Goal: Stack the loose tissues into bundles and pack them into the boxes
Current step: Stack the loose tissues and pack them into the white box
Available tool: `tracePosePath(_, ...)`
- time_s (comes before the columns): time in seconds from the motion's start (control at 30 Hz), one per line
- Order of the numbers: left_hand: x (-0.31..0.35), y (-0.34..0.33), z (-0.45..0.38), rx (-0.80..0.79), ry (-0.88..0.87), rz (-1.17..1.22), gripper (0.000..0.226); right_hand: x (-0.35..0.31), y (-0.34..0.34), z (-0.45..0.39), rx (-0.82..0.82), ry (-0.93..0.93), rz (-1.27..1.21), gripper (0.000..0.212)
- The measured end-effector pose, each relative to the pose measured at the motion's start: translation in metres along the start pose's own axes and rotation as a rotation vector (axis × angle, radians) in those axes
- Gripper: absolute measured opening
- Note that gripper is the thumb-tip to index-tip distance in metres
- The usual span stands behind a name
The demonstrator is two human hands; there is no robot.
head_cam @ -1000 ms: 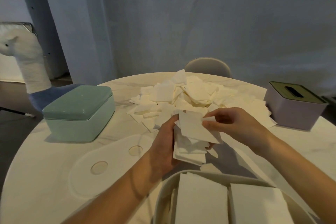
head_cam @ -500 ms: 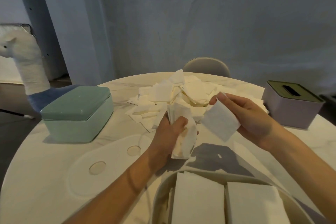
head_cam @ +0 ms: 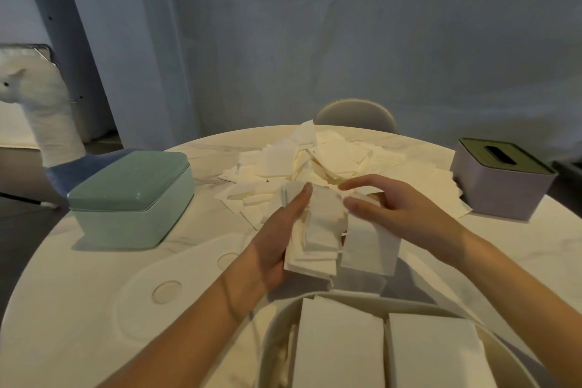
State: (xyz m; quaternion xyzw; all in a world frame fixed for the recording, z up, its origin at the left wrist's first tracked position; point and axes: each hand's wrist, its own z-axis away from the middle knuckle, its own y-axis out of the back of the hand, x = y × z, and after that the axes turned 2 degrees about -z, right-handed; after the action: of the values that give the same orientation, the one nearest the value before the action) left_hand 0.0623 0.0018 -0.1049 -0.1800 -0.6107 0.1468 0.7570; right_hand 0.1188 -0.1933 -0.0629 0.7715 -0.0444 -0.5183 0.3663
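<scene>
Between the two hands, above the near middle of the surface [head_cam: 78, 309], a bundle of tissues [head_cam: 318, 236] stands tilted in the left hand [head_cam: 277, 239], whose thumb and fingers curl round its left edge and hold it. Just to its right a single tissue [head_cam: 371, 249] hangs beside the bundle, touching or overlapping its right edge; the right hand [head_cam: 396, 214] is over the tissue's upper part with its fingers [head_cam: 362, 183] stretched out and slightly spread toward the bundle. Whether the thumb pinches the sheet cannot be told, as that part is blurred.

Behind the hands lies a broad pile of loose tissues [head_cam: 315, 164], spreading across the far middle of the surface. At the near edge, below the hands, an open cream box [head_cam: 277, 324] holds two flat white stacks [head_cam: 340, 346] side by side. A mint-green lidded box [head_cam: 132, 198] sits closed on the left, well apart from the pile. A lilac box [head_cam: 500, 186] with a dark slotted top sits on the right, just beside the pile's right fringe. Past the far rim shows a rounded chair back [head_cam: 356, 115]. A white plush animal [head_cam: 34, 110] stands off to the left, beyond the surface.
</scene>
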Motion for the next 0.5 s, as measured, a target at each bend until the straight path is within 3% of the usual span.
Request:
tracePosePath(0.17, -0.005, -0.002, -0.004, -0.154, 0.089, 0.066, 0.087, 0.002, -0.012, -0.001, 0.088, -0.067, 0.085, 0.042)
tracePosePath(0.33, 0.001, -0.008, 0.009, -0.082, 0.042, 0.039, 0.042, 0.013, -0.019, -0.003, 0.192, -0.052, 0.005, 0.033)
tracePosePath(0.5, 0.000, -0.007, 0.009, -0.061, 0.032, 0.084, 0.051, 0.011, -0.017, -0.002, 0.170, -0.021, -0.080, 0.027)
